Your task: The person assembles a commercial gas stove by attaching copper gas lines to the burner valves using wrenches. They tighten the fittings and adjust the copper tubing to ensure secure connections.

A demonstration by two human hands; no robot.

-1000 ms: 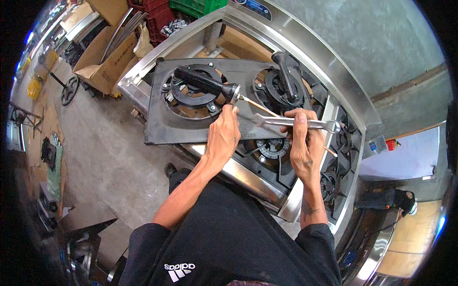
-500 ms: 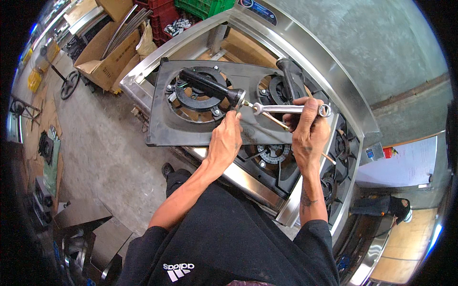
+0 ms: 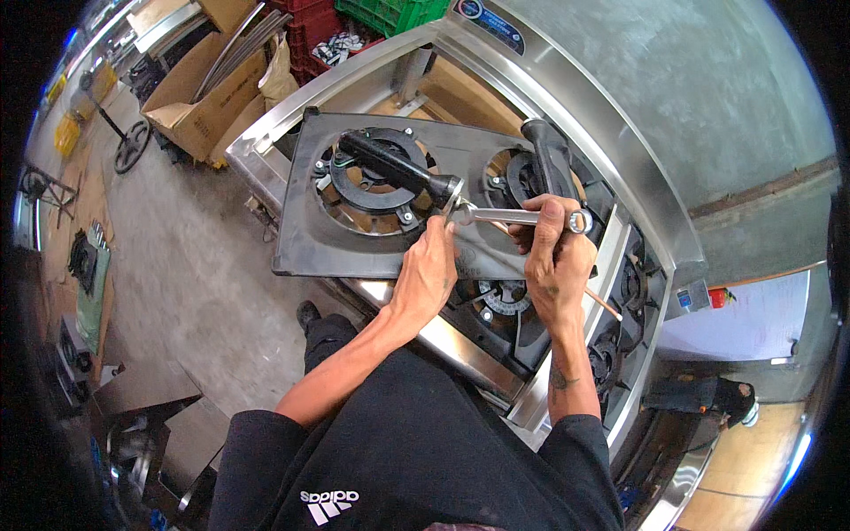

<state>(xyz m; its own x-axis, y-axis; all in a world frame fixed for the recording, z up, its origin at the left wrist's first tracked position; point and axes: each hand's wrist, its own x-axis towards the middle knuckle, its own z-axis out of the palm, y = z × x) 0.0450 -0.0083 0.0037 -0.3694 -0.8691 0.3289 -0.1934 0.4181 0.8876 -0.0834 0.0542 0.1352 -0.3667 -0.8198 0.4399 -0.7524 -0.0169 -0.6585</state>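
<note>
My right hand is closed round a silver combination wrench, its ring end sticking out past the thumb. The wrench's open jaw meets a small gas fitting at the mouth of a black burner tube. My left hand pinches at that fitting, just below the tube's mouth; its fingertips are partly hidden. A thin copper-coloured pipe passes behind my right hand and comes out at lower right. Under both hands lies a dark stove top plate with two round burner openings.
The plate rests on a stainless steel stove frame. A second burner tube stands at the far right opening. More burners lie to the right. At the far left is a cardboard box of metal strips. Another person is at the right.
My right hand has moved left with the wrench, whose open jaw now sits against the fitting. My left hand stays near the burner mouth. The view has shifted slightly.
</note>
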